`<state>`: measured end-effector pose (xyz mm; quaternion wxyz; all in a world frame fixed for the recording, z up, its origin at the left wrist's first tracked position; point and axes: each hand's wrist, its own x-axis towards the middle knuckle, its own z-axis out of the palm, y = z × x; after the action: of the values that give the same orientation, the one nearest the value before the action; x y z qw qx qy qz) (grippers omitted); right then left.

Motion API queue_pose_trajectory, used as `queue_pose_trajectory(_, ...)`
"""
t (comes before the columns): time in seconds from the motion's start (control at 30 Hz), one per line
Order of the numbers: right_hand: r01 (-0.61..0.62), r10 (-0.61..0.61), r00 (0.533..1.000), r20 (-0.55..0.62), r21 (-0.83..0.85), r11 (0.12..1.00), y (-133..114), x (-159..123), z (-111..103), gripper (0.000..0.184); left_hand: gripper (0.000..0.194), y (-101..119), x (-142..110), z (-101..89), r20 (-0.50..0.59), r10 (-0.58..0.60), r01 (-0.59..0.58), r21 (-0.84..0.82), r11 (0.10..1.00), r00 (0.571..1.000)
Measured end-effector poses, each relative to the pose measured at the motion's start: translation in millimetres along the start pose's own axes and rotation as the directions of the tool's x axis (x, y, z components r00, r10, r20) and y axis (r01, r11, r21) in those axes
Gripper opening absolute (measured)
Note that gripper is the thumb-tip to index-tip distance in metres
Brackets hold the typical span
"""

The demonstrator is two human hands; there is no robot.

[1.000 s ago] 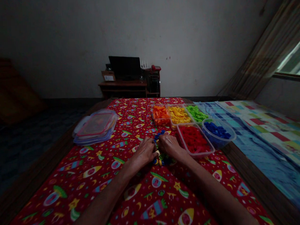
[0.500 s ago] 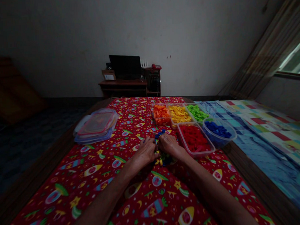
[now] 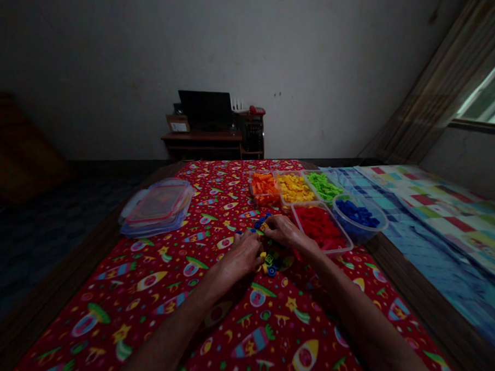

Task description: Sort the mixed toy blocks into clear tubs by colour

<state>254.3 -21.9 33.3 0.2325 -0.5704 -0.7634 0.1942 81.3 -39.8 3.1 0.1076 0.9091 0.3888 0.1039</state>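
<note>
- Left hand [image 3: 246,253]: palm down, fingers bent over the near-left side of the pile; fingertips partly hidden, so opening and hold cannot be told.
- Right hand [image 3: 283,230]: fingers curled, tips at a yellow piece [image 3: 264,227] on the far side of the pile; whether it is pinched or only touched cannot be told.
- Small mixed pieces [image 3: 269,259]: blue, yellow and green, lying on the red patterned cloth [image 3: 155,321] between the hands; some show just right of the left fingertips, below the right hand. A few blue ones lie beyond the left hand.
- Red-piece box [image 3: 321,226]: just right of the right hand.
- Blue-piece bowl [image 3: 357,214]: right of that box.
- Orange-piece box [image 3: 265,188], yellow-piece box [image 3: 296,189], green-piece box [image 3: 323,186]: in a row beyond.
- Stacked lids [image 3: 157,208]: well left of the hands.
</note>
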Motion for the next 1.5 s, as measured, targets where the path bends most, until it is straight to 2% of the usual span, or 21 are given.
queue_pose_trajectory(0.17,-0.044,0.040,0.999,0.026,0.216,0.975,-0.8,-1.7,-2.0,0.014,0.010,-11.1,8.4,-2.1,-0.063,0.006,-0.010,-0.070,0.998,0.998)
queue_pose_trajectory(0.23,-0.095,0.089,0.995,0.033,0.329,0.940,-2.0,-1.6,-2.6,0.015,0.011,-17.9,15.1,-11.2,-0.093,-0.038,0.024,-0.141,0.990,0.995)
queue_pose_trajectory(0.33,-0.193,0.165,0.981,0.100,0.492,0.849,-5.9,-1.0,-1.1,0.016,0.011,-24.0,22.4,-27.4,-0.171,-0.140,0.075,-0.342,0.937,0.975)
queue_pose_trajectory(0.43,-0.227,0.138,0.973,0.183,0.688,0.689,-12.3,-1.7,2.8,0.013,0.018,-23.5,23.4,-36.1,-0.208,-0.200,0.058,-0.540,0.840,0.957)
queue_pose_trajectory(0.53,-0.285,0.113,0.959,0.262,0.859,0.426,-18.1,-3.9,6.0,0.010,0.023,-21.8,22.3,-35.3,-0.205,-0.236,0.056,-0.632,0.773,0.950)
queue_pose_trajectory(0.63,-0.349,0.153,0.934,0.324,0.918,0.190,-20.6,-5.4,6.8,0.018,0.026,-23.9,23.6,-30.5,-0.224,-0.278,0.069,-0.653,0.755,0.934)
queue_pose_trajectory(0.7,-0.352,0.146,0.930,0.337,0.931,0.094,-20.7,-5.8,7.2,0.020,0.025,-25.8,25.1,-27.3,-0.246,-0.302,0.078,-0.642,0.762,0.921)
queue_pose_trajectory(0.77,-0.333,0.102,0.939,0.327,0.941,0.055,-20.1,-5.6,8.7,0.023,0.023,-25.6,26.1,-24.5,-0.260,-0.290,0.077,-0.608,0.790,0.921)
queue_pose_trajectory(0.87,-0.304,0.065,0.952,0.300,0.951,0.061,-18.7,-4.5,13.8,0.030,0.022,-20.3,25.8,-21.2,-0.295,-0.212,0.039,-0.500,0.865,0.932)
queue_pose_trajectory(0.97,-0.301,0.093,0.951,0.295,0.952,0.057,-16.7,-2.9,19.8,0.038,0.031,-15.3,25.3,-20.1,-0.360,-0.142,-0.019,-0.407,0.913,0.922)
queue_pose_trajectory(1.03,-0.300,0.127,0.948,0.291,0.953,0.052,-14.7,-2.4,21.8,0.043,0.042,-15.6,25.3,-21.6,-0.390,-0.133,-0.031,-0.388,0.921,0.911)
queue_pose_trajectory(1.1,-0.293,0.153,0.949,0.277,0.952,0.094,-11.6,-2.4,19.8,0.043,0.047,-19.1,25.0,-25.1,-0.406,-0.160,-0.009,-0.385,0.923,0.900)
queue_pose_trajectory(1.2,-0.240,0.180,0.963,0.201,0.942,0.234,-2.7,0.2,4.2,0.036,0.039,-26.0,23.0,-33.6,-0.414,-0.195,0.020,-0.390,0.921,0.889)
queue_pose_trajectory(1.33,-0.115,0.254,0.967,-0.011,0.872,0.475,19.6,19.7,-40.9,0.025,0.030,-29.4,18.3,-45.1,-0.383,-0.182,0.023,-0.383,0.924,0.906)
queue_pose_trajectory(1.43,-0.150,0.368,0.909,-0.196,0.670,0.727,42.2,45.9,-78.0,0.021,0.029,-27.2,16.9,-48.3,-0.311,-0.135,0.003,-0.391,0.920,0.941)
queue_pose_trajectory(1.5,-0.234,0.413,0.866,-0.281,0.502,0.833,57.1,62.6,-96.8,0.024,0.029,-25.7,17.3,-47.3,-0.282,-0.097,-0.022,-0.391,0.920,0.955)
